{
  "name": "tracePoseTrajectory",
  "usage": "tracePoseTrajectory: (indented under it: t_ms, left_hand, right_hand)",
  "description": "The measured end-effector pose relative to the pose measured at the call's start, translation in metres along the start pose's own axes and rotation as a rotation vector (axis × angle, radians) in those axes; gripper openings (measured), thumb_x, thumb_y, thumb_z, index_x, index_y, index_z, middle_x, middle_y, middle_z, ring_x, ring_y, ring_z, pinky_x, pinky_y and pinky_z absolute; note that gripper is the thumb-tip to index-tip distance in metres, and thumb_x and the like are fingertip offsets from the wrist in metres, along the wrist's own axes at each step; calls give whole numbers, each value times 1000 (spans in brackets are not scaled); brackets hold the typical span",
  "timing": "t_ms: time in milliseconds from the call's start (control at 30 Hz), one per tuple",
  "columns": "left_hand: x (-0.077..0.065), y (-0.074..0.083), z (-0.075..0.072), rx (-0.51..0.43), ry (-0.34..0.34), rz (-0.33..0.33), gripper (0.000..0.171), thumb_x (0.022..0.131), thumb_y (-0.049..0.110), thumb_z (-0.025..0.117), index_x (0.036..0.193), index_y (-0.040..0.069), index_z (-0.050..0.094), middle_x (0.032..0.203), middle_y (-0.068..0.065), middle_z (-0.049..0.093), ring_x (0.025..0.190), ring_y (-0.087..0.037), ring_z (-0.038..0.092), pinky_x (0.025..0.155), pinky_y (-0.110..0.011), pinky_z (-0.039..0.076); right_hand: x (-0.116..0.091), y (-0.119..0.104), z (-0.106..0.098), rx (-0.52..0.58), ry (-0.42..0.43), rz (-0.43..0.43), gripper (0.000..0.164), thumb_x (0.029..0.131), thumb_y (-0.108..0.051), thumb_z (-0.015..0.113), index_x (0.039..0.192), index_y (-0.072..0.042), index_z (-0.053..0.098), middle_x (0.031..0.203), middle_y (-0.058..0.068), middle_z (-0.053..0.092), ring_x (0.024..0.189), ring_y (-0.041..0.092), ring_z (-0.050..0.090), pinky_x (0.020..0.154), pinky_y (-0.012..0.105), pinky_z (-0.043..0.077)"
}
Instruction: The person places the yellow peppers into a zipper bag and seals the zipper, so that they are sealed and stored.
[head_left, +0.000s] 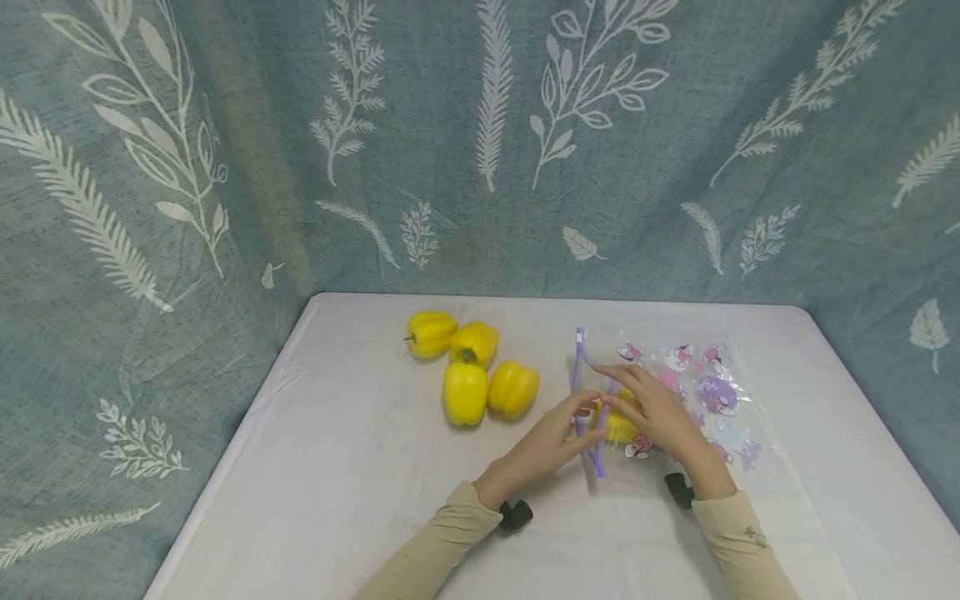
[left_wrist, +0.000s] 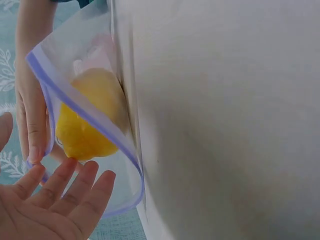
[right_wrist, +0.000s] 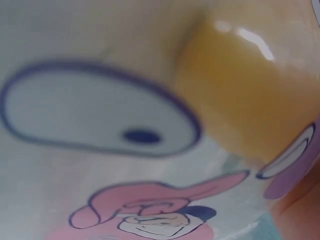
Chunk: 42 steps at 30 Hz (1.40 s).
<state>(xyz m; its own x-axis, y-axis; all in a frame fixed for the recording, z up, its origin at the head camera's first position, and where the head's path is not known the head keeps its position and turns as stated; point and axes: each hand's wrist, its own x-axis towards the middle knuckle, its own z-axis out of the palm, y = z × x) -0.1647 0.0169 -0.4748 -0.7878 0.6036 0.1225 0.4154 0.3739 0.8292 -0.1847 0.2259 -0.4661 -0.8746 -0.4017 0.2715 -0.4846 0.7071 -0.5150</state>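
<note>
A clear zip bag (head_left: 738, 433) with purple rims and cartoon prints lies on the table, its mouth spread toward the left. Inside, close to the mouth, is a yellow bell pepper (head_left: 619, 427); the left wrist view shows the pepper (left_wrist: 90, 130) behind the purple rim (left_wrist: 80, 107). My left hand (head_left: 546, 437) is at the mouth with fingers extended, fingertips right at the pepper's near end. From above, my right hand (head_left: 660, 417) pinches the bag's rim between thumb and fingers. Printed film and the blurred pepper (right_wrist: 245, 90) fill the right wrist view.
Left of the bag, several yellow bell peppers stand in a cluster, including one pepper (head_left: 465, 393) at the front and another pepper (head_left: 432, 334) at the back. A white cloth covers the table (head_left: 337, 450). Behind it hangs a leaf-patterned curtain (head_left: 450, 167).
</note>
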Motion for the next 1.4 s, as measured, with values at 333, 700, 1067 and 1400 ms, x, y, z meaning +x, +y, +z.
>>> tracePoseTrajectory:
  t_ms: [333,700,1067,1400]
  left_hand:
    - [0,2,3,11,-34,27,59,97,39,44,146,15,21,138,-11,46,123,-25,49,99,-36,44]
    - [1,3,3,-23,-64,3,61,96,40,44,147,20,17,141,-9,44,125,-23,47,101,-35,43]
    - [-4,9,-7,58,-76,-44,63,95,49,42,147,22,22,143,-4,42,128,-20,43,102,-40,41]
    - [-9,12,-21,128,-34,-13,58,94,51,43,143,21,34,146,2,38,133,-16,35,110,-36,32]
  right_hand:
    - [-1,4,0,-30,71,3,48,93,-32,54,139,-24,41,136,6,48,119,33,49,87,57,47]
    - [0,6,2,-98,146,-3,44,93,-31,55,134,-20,45,127,9,54,99,30,59,71,46,54]
    - [0,5,3,-117,172,-7,43,92,-31,56,133,-19,48,127,9,55,105,31,57,72,47,54]
    - [1,4,3,-101,155,7,42,93,-32,55,132,-20,48,129,7,54,111,31,54,81,51,51]
